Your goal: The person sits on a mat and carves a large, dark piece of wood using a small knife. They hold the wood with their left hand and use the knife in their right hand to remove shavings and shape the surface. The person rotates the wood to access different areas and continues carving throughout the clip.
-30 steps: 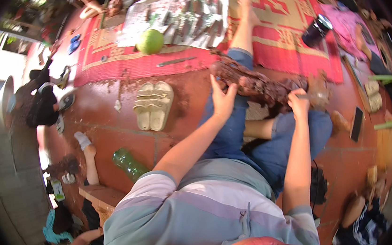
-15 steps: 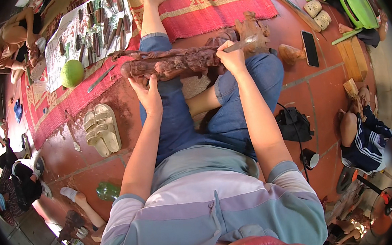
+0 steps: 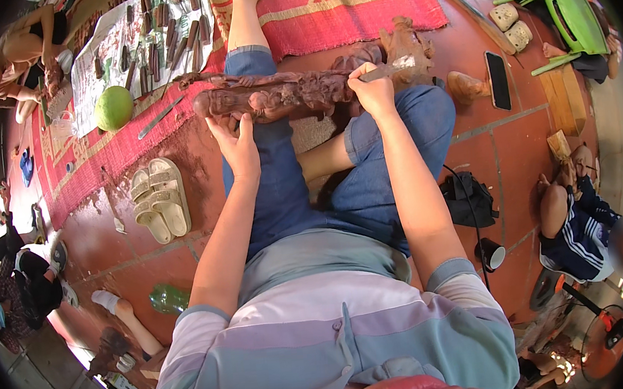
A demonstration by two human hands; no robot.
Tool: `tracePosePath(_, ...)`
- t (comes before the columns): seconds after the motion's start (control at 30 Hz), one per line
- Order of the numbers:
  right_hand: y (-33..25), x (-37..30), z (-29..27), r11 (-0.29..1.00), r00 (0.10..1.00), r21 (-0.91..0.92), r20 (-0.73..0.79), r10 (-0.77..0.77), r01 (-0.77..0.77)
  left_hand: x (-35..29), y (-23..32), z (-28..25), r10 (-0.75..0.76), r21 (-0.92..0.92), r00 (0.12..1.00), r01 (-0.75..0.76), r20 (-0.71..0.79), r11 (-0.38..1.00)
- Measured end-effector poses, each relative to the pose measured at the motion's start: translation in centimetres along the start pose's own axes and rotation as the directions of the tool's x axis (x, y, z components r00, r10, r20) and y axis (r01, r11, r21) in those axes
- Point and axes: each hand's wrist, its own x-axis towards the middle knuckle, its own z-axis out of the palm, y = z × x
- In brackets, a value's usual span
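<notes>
A long, bumpy brown carving lies on its side across the person's left leg, which is stretched out in front in blue jeans. The right leg is bent at the knee.

Both arms reach forward, with the elbows a little bent. The two hands are well apart. The left hand comes up from below to the round left end of the carving. Its thumb and fingers are spread, and their tips touch the wood. I can't tell how tightly it holds on.

The right hand is near the other end, with the back of the hand facing up. The fingers are curled around a short, thin grey tool. Just to the right of this hand is a lighter, knobbly piece of wood.

Past the carving is a red and tan mat. A green ball-shaped thing sits beside a sheet of paper with many dark sticks on it. Pale sandals rest on the red tile floor, left of the left arm.
</notes>
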Motion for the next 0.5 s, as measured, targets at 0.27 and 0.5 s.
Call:
tracePosePath(0.27,0.6,0.0,0.0,0.998,0.998,0.052,0.065,0.016,-0.019,0.1,-0.1,-0.1,-0.012,-0.040,1.000,0.011,-0.007,0.999)
tracePosePath(0.5,1.7,0.6,0.7,0.987,0.999,0.160,0.043,0.024,-0.031,0.0,-0.3,-0.5,-0.032,-0.099,0.999,0.032,0.006,0.995)
